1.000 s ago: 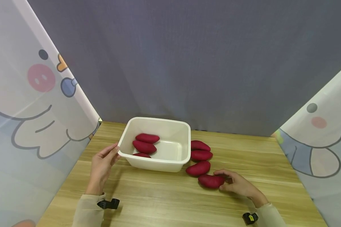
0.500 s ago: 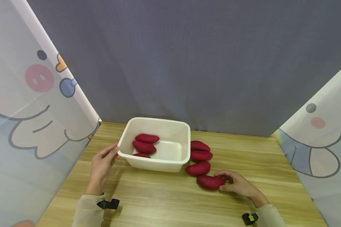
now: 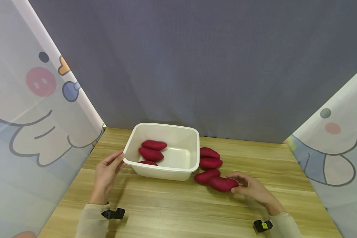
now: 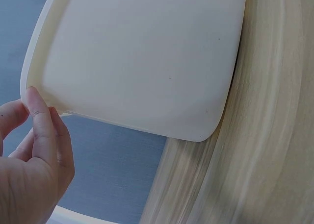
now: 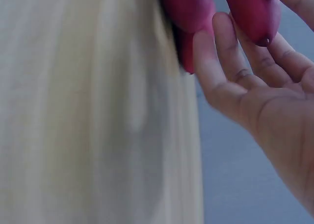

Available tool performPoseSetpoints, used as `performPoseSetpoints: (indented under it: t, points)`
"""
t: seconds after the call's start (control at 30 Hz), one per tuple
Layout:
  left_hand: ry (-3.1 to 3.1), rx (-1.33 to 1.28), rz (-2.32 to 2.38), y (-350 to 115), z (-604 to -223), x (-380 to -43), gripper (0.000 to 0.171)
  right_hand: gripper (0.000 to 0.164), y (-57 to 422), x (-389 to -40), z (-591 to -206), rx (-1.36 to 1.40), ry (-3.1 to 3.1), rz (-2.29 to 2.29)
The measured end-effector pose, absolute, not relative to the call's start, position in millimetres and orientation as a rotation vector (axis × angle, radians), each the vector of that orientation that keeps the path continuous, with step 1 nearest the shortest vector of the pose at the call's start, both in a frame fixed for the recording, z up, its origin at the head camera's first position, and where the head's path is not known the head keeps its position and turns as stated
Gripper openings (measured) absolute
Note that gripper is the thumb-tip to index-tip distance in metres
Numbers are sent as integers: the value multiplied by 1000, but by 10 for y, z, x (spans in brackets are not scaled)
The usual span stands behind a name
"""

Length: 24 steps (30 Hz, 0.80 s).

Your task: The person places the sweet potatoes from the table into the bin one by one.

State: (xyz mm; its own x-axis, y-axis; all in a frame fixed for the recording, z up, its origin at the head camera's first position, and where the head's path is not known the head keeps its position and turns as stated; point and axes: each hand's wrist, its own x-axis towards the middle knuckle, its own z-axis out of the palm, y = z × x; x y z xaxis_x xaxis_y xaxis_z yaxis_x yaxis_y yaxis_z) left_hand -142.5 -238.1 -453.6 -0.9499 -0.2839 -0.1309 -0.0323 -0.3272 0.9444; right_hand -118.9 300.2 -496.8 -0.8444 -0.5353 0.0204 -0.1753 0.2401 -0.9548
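Note:
A cream plastic bin stands on the wooden table, with 3 dark-red sweet potatoes lying in its left half. My left hand pinches the bin's near left corner at the rim, thumb and fingers on either side of it; the left wrist view shows the same grip on the rim. My right hand holds one sweet potato by its right end between thumb and fingers. That sweet potato overlaps another sweet potato in the head view. In the right wrist view its tip shows among the fingers.
Two more sweet potatoes lie close against the bin's right side. A grey cloth wall rises behind the table, and printed curtains hang at both sides. Each wrist wears a black camera mount.
My right hand has moved slightly up and to the right with the sweet potato, which now overlaps the one behind it. My left hand and the bin have stayed put.

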Motion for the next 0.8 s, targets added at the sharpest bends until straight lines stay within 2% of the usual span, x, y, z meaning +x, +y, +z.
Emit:
performPoseSetpoints:
  t: [0.23, 0.8]
  points:
    - [-1730, 417, -2401, -2379, -4540, -1423, 26, 48, 2982, -1252, -4784, -527, 2180, -1736]
    - [-1702, 397, -2422, -2385, -4531, -1421, 22, 50, 2560, -1765, -3980, -619, 2308, -1807]
